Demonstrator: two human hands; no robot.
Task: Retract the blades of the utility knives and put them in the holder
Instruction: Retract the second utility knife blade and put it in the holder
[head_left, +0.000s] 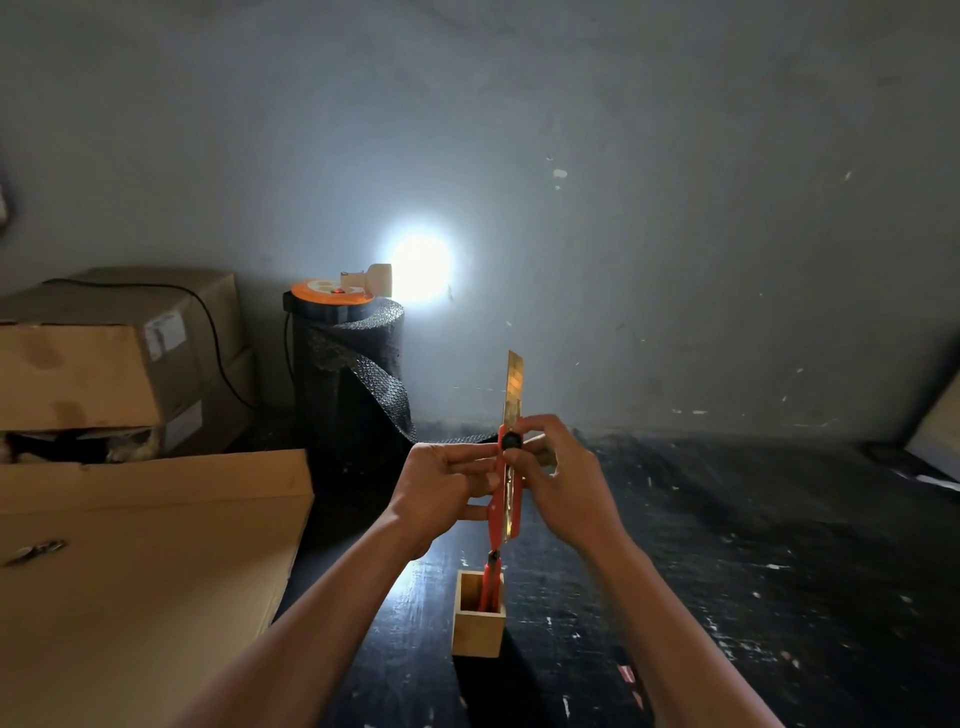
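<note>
1. We clamp the red utility knife (503, 499) upright between our left hand (441, 488) and right hand (563, 480), its blade (513, 387) fully extended.
2. Below, the wooden holder (478, 631) already contains one red knife (490, 582); retracting and stowing remain.

You held a glossy red plastic knife (503, 493) with a shiny brassy metal blade (513, 387) above a smooth wooden holder (477, 631) on the scuffed, matt black tabletop (727, 571).
</note>
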